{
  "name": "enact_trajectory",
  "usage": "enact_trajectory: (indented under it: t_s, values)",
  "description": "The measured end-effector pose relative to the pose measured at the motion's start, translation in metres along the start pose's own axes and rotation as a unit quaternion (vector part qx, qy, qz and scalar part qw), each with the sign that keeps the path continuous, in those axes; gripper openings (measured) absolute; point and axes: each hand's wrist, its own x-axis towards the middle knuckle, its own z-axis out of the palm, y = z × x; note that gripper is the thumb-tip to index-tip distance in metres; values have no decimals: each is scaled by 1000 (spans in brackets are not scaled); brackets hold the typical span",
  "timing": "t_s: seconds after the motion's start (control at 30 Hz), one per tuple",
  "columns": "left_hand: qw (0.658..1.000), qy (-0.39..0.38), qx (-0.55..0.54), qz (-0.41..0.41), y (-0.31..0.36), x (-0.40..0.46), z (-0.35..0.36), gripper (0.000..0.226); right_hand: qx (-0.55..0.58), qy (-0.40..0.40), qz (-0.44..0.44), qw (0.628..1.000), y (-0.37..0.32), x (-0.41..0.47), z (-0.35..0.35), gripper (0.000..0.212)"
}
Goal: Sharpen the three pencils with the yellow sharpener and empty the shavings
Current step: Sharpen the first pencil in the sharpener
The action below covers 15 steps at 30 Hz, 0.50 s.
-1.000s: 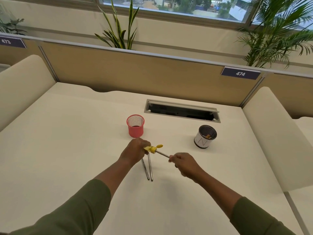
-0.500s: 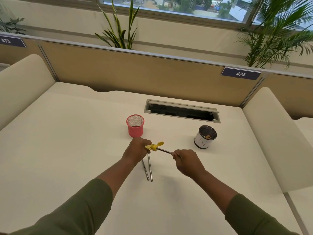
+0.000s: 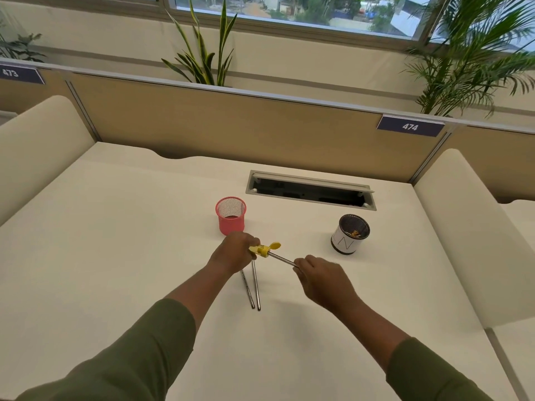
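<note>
since the earlier frames the right hand (image 3: 321,277) has slid a little up the pencil toward the sharpener, so less of the shaft shows between the two hands; the left hand (image 3: 234,251) has hardly shifted.

left hand is closed around the yellow sharpener (image 3: 260,250), held just above the desk (image 3: 115,241) in front of the pink mesh cup (image 3: 230,215). only the sharpener's right end pokes out past the fingers: a small bright yellow plastic body with a rounded yellow flap sticking up and to the right at its top. the rest of it is hidden in the fist.

the right hand's fingers are pinched together on the back part of a thin dark pencil (image 3: 282,259), which runs up and to the left with its tip end inside the sharpener. the pencil looks slim and grey with a glossy highlight along it.

two more pencils (image 3: 252,287) of the same dark, thin look lie flat on the desk just below the left hand, side by side, closest at their near ends and spreading slightly apart toward the hand, their far ends hidden under it.

to the right, well apart from the hands, stands a white cup (image 3: 346,241) with a dark inside, and some yellowish-brown scraps show at its bottom.
</note>
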Motion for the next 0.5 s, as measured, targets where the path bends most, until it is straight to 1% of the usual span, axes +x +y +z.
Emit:
enact_trajectory:
  t_s: [0.03,0.1,0.2,0.27,0.3,0.33,0.37,0.4,0.43,0.47,0.5]
  values:
    - [1000,-6,-12,-11,0,0,1,24,-54,25,-42,997,4,0,-2,10]
    - [999,-19,-29,-27,0,0,2,26,-118,61,-83,988,11,0,-2,15]
    - [999,-13,-40,-34,3,-2,3,30,-136,88,-78,984,12,2,-1,17]
    - [999,7,-42,-26,6,-4,3,33,-76,88,-34,993,7,4,-2,14]
    - [999,18,-37,-20,7,-5,2,34,-26,69,7,997,4,5,-3,13]
    - [999,30,-27,-12,9,-6,2,35,29,38,58,997,1,7,-4,15]
    - [999,39,-13,-4,11,-7,2,34,88,-15,118,989,-3,9,-5,21]
    - [999,46,3,7,13,-8,1,34,175,-74,189,963,-6,12,-6,27]
    - [998,53,20,21,14,-9,1,33,289,-123,275,909,-6,15,-8,31]
    - [997,59,36,39,15,-10,0,32,413,-167,364,818,-7,18,-10,32]
    - [995,64,53,59,15,-11,0,31,516,-207,437,708,-6,20,-13,31]
